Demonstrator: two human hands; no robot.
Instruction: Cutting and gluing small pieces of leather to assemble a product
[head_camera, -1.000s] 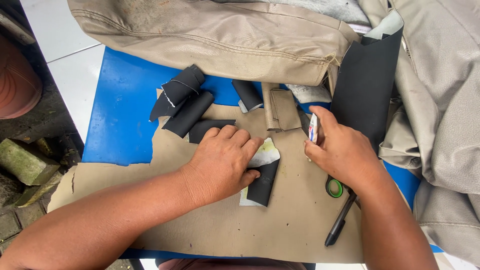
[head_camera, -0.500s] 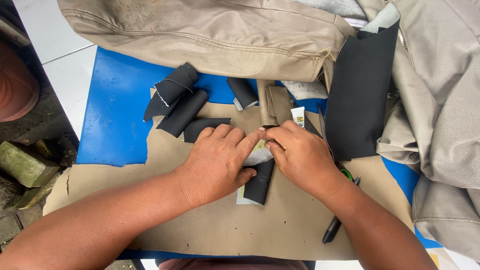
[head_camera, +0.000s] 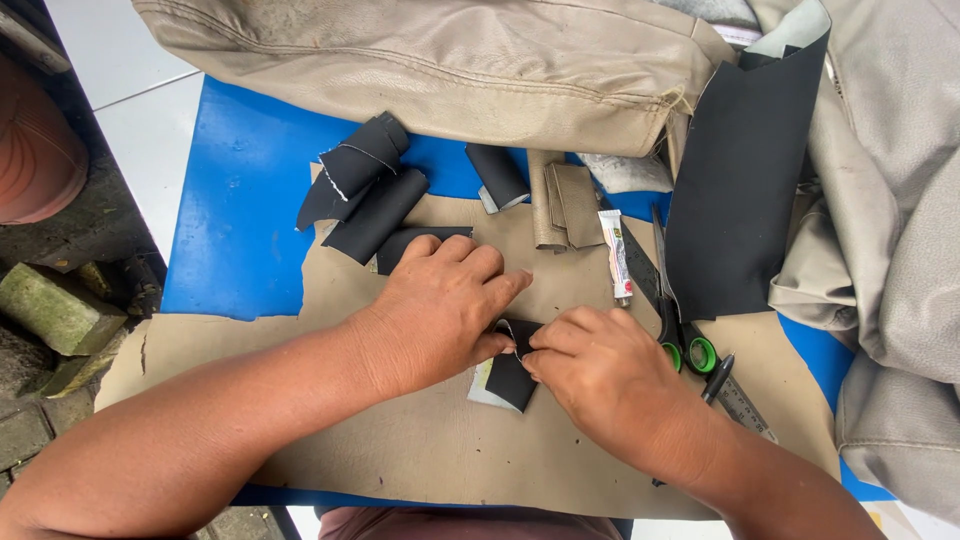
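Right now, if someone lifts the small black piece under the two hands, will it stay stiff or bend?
The small black piece will probably bend: its edge already curls up between the left hand and the right hand. It looks thin, so likely light. The black rolls nearby hold curls, which suggests the same material flexes easily.

A blue table (head_camera: 240, 230) fills mid-frame; a tan leather sheet (head_camera: 420, 440) lies on it, beige cover (head_camera: 430, 60) along the top.

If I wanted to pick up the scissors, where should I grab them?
Probably by the green handle loops, coming from the near right. The scissors lie flat with blades pointing away, beside the small glue tube. The loops sit clear, just right of the right hand.
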